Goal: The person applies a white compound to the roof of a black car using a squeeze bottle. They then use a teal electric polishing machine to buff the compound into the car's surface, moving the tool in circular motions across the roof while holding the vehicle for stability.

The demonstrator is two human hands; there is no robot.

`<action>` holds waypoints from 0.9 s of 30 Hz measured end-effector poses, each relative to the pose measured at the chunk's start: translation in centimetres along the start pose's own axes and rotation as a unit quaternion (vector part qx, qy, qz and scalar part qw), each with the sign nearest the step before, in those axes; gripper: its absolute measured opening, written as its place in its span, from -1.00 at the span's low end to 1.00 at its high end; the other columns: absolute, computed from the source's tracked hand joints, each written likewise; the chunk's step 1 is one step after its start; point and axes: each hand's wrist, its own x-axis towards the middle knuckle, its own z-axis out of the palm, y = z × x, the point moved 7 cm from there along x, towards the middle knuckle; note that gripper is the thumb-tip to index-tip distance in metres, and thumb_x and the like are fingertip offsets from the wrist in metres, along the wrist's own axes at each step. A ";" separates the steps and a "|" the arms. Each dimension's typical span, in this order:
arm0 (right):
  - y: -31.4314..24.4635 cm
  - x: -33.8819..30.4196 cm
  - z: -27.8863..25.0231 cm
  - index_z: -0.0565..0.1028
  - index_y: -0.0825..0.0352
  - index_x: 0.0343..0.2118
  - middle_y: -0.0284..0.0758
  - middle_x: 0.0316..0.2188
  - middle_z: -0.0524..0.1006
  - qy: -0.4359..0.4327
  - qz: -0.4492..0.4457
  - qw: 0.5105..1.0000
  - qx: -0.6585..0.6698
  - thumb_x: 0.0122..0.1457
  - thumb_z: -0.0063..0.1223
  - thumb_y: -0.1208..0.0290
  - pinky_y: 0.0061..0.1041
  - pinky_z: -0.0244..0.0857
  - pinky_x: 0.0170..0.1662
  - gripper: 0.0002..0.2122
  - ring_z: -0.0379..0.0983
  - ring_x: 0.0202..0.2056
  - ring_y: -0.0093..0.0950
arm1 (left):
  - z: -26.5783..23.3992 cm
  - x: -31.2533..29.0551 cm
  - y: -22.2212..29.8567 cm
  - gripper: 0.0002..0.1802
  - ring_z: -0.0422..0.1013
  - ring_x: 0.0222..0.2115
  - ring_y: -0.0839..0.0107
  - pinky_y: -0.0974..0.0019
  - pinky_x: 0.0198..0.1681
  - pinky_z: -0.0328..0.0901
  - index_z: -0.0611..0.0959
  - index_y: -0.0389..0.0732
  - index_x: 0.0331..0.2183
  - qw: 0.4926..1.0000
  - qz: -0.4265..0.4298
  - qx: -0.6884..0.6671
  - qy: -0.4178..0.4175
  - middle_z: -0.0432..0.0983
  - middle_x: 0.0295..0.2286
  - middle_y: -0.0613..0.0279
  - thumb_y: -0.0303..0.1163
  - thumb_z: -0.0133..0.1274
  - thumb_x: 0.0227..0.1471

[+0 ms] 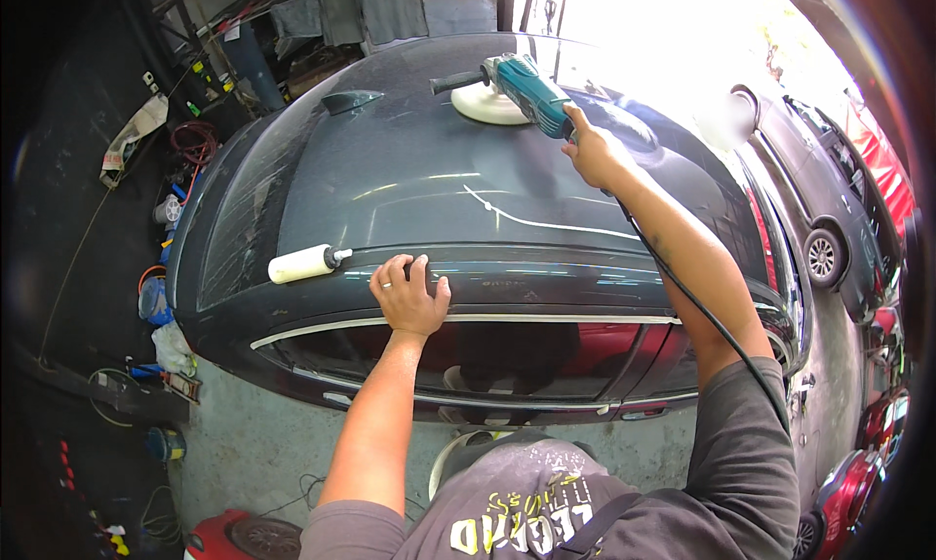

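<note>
On the far part of a dark car's roof [390, 199] rests a teal and black car polisher [531, 92]. My right hand [597, 153] is wrapped round its rear grip, arm stretched out. Its round cream pad [480, 107] touches the roof, and its side handle [458, 81] points left with no hand on it. My left hand [409, 297] lies on the near roof edge, fingers spread, holding nothing. Just left of those fingers a cream squeeze bottle [304, 265] with a dark cap lies on its side. A white streak of liquid [546, 224] curves across the roof.
The polisher's black cord [697, 292] runs along my right arm. A fin antenna [351, 101] stands on the roof at the left. Another dark car [829, 199] is parked at the right, and a red car [244, 538] at the lower left. Buckets and hoses line the left wall.
</note>
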 end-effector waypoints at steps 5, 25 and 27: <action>2.5 -1.2 -1.2 0.07 0.06 0.51 0.07 0.00 0.66 -0.008 0.015 1.000 -0.009 0.45 0.15 0.29 -0.01 0.45 0.11 -0.33 0.60 0.06 0.12 | 0.0 0.2 0.1 -0.47 0.34 0.09 -0.05 -0.22 0.25 0.14 0.64 -0.13 0.01 1.000 -0.013 0.003 -0.008 0.45 -0.01 0.05 -0.12 0.25 0.02; 14.3 -2.3 -5.3 0.05 0.12 0.55 -0.04 0.10 0.65 0.043 0.157 0.984 -0.067 0.45 0.14 0.31 -0.09 0.43 0.21 -0.29 0.59 0.15 -0.04 | 0.5 0.1 0.0 -0.44 0.33 0.11 -0.03 -0.21 0.26 0.11 0.59 -0.12 0.06 1.000 -0.001 0.010 -0.014 0.42 0.00 0.04 -0.07 0.19 0.08; 13.7 -1.7 -5.4 0.03 0.15 0.56 -0.04 0.10 0.65 0.026 0.170 0.983 -0.066 0.44 0.15 0.30 -0.10 0.44 0.21 -0.27 0.60 0.14 -0.05 | 0.4 -0.1 -0.3 -0.44 0.33 0.11 -0.02 -0.21 0.26 0.12 0.59 -0.12 0.06 1.000 -0.002 0.011 -0.015 0.42 0.00 0.04 -0.07 0.19 0.08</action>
